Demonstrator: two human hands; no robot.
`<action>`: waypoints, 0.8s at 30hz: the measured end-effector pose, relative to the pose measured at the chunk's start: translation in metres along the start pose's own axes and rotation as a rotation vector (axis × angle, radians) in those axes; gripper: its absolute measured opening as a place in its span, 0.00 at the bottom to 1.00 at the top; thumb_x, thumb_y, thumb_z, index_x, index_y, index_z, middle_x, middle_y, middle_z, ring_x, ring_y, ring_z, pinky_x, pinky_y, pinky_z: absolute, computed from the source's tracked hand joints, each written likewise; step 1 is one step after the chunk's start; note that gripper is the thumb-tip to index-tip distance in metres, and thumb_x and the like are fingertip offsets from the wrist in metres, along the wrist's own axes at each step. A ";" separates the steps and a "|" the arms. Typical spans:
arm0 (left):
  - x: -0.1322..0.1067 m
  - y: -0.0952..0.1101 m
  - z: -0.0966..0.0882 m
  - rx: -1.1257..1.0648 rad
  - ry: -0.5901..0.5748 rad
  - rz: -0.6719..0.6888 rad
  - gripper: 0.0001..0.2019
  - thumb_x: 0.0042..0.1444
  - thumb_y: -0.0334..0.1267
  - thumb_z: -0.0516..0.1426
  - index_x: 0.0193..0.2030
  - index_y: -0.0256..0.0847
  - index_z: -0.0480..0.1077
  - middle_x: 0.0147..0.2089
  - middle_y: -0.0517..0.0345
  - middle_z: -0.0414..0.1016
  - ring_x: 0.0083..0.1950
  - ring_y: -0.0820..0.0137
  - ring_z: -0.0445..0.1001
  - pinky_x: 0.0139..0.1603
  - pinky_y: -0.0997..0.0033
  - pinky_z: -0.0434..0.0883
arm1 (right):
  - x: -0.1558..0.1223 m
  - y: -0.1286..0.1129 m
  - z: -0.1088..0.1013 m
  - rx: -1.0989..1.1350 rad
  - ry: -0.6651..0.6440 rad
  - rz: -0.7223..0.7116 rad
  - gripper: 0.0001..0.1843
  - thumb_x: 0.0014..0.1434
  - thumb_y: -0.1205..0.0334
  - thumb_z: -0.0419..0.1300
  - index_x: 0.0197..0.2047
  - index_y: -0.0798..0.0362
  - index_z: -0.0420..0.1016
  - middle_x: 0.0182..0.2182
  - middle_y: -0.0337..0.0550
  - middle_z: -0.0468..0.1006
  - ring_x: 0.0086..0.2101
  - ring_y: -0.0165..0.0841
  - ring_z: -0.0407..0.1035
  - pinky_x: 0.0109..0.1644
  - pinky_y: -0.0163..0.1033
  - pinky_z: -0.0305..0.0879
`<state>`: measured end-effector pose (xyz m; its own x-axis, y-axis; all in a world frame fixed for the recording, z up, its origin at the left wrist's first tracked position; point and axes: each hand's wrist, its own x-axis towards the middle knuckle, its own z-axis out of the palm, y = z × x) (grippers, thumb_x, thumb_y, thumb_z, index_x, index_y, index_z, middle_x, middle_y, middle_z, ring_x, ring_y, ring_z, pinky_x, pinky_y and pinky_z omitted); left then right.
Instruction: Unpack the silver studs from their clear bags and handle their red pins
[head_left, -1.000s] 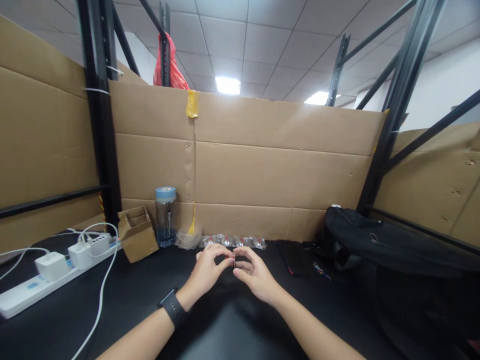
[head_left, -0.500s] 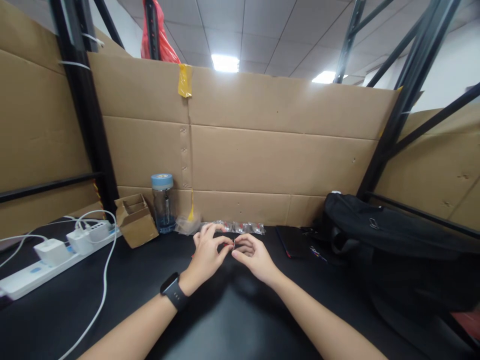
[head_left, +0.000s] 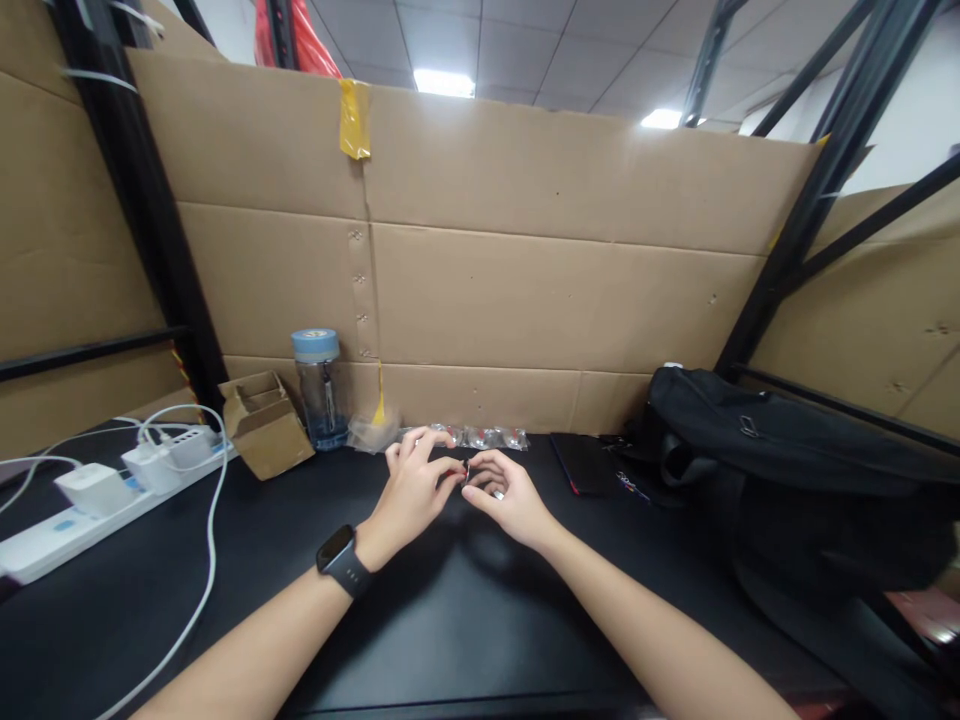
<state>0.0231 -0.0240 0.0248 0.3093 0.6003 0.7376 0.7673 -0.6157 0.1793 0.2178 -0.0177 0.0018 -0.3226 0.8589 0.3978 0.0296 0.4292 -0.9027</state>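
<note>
My left hand is over the black tabletop, thumb and index finger pinched together. Between their tips is a small red and dark piece, mostly hidden by the fingers. My right hand faces it, fingers curled and thumb close to the index finger, at the other side of the same piece. A thin shiny edge shows there, too small to name. Behind the hands lies a row of clear plastic packets with silvery and red contents.
To the left are a white power strip with plugged-in chargers, an open cardboard box and a blue-lidded bottle. A black backpack and a dark flat case lie right. Cardboard walls the back.
The camera view has tipped slightly downward, so the table's near edge now shows. Both hands keep nearly the same pose around the small piece, the right fingers a little more apart.
</note>
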 end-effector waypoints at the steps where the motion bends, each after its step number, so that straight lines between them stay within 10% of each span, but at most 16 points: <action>1: 0.000 0.000 0.000 -0.002 -0.006 0.003 0.05 0.60 0.36 0.61 0.36 0.50 0.80 0.56 0.53 0.72 0.62 0.53 0.61 0.55 0.49 0.58 | 0.000 0.000 0.000 -0.003 0.009 -0.002 0.19 0.55 0.58 0.69 0.48 0.50 0.70 0.46 0.45 0.77 0.40 0.32 0.75 0.38 0.35 0.69; 24: 0.001 -0.002 0.003 -0.141 -0.055 -0.059 0.05 0.60 0.37 0.60 0.35 0.47 0.79 0.52 0.53 0.74 0.60 0.55 0.62 0.56 0.49 0.61 | -0.003 -0.018 0.001 -0.291 0.076 -0.174 0.21 0.52 0.63 0.67 0.50 0.49 0.74 0.44 0.45 0.81 0.44 0.37 0.76 0.44 0.40 0.71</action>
<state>0.0237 -0.0203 0.0233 0.2989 0.6622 0.6871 0.6999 -0.6416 0.3138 0.2170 -0.0287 0.0170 -0.2756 0.7792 0.5629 0.2527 0.6237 -0.7397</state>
